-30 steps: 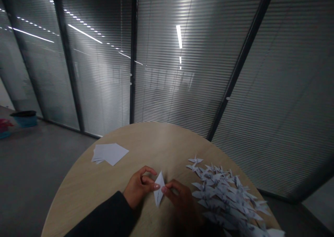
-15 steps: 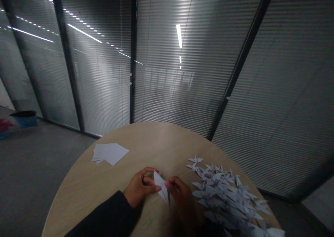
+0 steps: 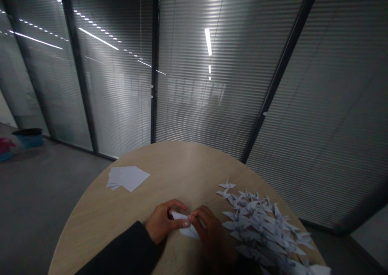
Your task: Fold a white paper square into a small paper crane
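Between my hands, low over the near part of the round table, is a folded piece of white paper (image 3: 190, 231). My left hand (image 3: 165, 221) grips its left side, with thumb in front and fingers curled behind. My right hand (image 3: 209, 228) pinches the paper near its upper middle, thumb and forefinger pressed together beside the left thumb. The hands cover part of the paper, so its full folded shape is hidden. To the right of my right hand lies a large heap of folded white paper cranes (image 3: 263, 222).
A small fanned stack of white paper sheets (image 3: 129, 177) lies at the left of the wooden table (image 3: 182, 158). Glass partitions with blinds (image 3: 209, 117) stand behind it. On the floor at far left are a blue bin with a black liner (image 3: 29, 137) and a red-and-blue one (image 3: 5, 149).
The folded paper has tilted from a steep, upright diamond to a flatter position. My fingertips have come closer together over it. The cranes and sheets have stayed put.
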Available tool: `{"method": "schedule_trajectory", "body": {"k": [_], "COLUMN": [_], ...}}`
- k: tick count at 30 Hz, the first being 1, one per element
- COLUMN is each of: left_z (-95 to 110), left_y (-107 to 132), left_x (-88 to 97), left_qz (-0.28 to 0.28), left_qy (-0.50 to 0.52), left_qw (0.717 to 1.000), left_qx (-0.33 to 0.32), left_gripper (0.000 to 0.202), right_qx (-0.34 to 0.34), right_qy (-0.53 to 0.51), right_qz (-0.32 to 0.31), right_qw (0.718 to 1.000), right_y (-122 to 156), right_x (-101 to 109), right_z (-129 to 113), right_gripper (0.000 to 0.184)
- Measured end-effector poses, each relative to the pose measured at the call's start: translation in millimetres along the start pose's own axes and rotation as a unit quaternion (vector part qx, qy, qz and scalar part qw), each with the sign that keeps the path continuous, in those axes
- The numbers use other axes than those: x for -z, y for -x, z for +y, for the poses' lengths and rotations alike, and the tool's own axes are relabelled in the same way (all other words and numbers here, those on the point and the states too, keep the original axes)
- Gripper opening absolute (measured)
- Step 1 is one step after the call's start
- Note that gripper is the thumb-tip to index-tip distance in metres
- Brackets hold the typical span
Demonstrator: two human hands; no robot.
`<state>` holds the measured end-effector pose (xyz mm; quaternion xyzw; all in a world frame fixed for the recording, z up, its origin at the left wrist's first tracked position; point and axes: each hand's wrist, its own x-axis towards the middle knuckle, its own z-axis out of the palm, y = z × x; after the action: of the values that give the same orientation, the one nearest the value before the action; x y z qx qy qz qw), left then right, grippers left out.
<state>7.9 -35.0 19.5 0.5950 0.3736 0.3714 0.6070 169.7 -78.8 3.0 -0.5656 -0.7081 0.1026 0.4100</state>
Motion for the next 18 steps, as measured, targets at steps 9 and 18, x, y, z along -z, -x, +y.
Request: {"method": "schedule_trajectory", "body": {"k": [9, 18], "left_z": [2.5, -3.2], "left_y": [1.0, -0.8], "left_x": [-2.6, -1.1], "left_qz": [0.038, 0.035], "left_qy": [0.0, 0.008], "left_qw": [0.998, 0.998], "left_qx": [0.04, 0.045], "left_gripper": [0.044, 0.045], "right_qx": [0.033, 0.034], "right_qy": [0.014, 0.027], "right_qz": [0.021, 0.02], "right_qw": [0.999, 0.999], "right_y": [2.3, 2.1], "right_x": [-7.1, -8.7], "right_z": [6.4, 7.6], "right_gripper": [0.013, 0.014]}}
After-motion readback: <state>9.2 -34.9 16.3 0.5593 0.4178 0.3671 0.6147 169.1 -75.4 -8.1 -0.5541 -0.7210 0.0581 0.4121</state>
